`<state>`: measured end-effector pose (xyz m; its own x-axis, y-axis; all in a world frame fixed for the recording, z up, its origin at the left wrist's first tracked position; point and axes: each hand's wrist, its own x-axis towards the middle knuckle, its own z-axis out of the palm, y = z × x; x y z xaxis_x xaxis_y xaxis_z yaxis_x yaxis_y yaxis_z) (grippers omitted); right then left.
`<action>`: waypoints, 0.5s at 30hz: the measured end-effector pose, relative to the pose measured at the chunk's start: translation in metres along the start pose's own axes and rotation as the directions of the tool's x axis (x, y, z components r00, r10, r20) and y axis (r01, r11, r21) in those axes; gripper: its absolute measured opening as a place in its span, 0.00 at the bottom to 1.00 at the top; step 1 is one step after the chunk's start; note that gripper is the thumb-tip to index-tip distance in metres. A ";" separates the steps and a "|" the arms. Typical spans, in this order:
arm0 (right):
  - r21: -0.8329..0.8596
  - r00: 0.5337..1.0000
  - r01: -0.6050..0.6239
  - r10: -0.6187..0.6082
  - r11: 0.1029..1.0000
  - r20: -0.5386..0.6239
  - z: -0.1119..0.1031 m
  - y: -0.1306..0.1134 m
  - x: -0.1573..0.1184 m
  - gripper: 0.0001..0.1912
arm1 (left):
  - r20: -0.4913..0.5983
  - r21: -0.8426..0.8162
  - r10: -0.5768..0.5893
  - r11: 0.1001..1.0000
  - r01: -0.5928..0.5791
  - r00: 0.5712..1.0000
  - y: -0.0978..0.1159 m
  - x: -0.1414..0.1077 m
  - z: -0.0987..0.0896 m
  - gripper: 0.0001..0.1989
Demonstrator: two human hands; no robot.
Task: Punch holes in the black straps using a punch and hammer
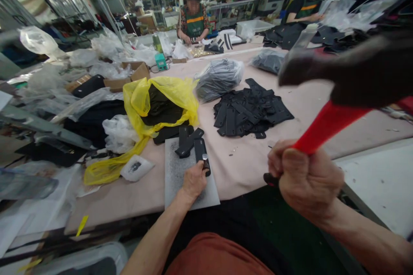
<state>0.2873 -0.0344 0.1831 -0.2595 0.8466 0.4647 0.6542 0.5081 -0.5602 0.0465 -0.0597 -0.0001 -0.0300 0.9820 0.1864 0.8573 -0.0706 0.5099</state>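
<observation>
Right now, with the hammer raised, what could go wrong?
A stray blow from the hammer in the right hand could hit the left hand, which grips a small metal piece over a black strip. The strip might also slip on the speckled board, since nothing visibly clamps it there.

Red-handled hammer (332, 124) in right hand (306, 176)

On the table (238, 169), strips (190, 142) lie on a board (174, 184) before a bag (185, 92), a strip pile (247, 111) right of both.
</observation>
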 end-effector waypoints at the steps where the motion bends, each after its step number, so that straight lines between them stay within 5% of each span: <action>1: -0.011 0.997 0.033 -0.033 0.999 0.070 0.003 0.003 -0.003 0.16 | 0.006 0.001 0.003 1.000 -0.003 1.000 0.000 0.000 0.000 0.04; 5: -0.153 0.901 0.046 0.025 0.987 0.434 0.013 0.023 -0.011 0.16 | -0.003 -0.003 0.009 1.000 -0.009 1.000 0.000 0.001 0.000 0.03; 9: -0.078 0.865 -0.253 0.261 0.964 0.429 0.038 0.059 -0.016 0.18 | -0.017 -0.023 0.019 1.000 -0.019 1.000 -0.003 0.000 0.002 0.05; 12: -0.057 0.766 -0.439 0.406 0.897 0.498 0.079 0.089 -0.027 0.19 | -0.034 -0.046 0.021 0.999 -0.023 0.999 -0.007 -0.001 0.005 0.07; 13: -0.095 0.751 -0.451 0.435 0.887 0.497 0.093 0.096 -0.032 0.18 | -0.039 -0.056 0.021 0.998 -0.023 0.999 -0.008 -0.002 0.006 0.08; 15: -0.185 0.800 -0.370 0.413 0.911 0.436 0.118 0.104 -0.039 0.14 | -0.046 -0.078 0.024 0.997 -0.028 0.999 -0.011 -0.003 0.008 0.09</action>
<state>0.2819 0.0039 0.0257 -0.2467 0.9560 -0.1587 0.8228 0.1202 -0.5555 0.0411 -0.0603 -0.0134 -0.0331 0.9709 0.2371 0.8150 -0.1111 0.5687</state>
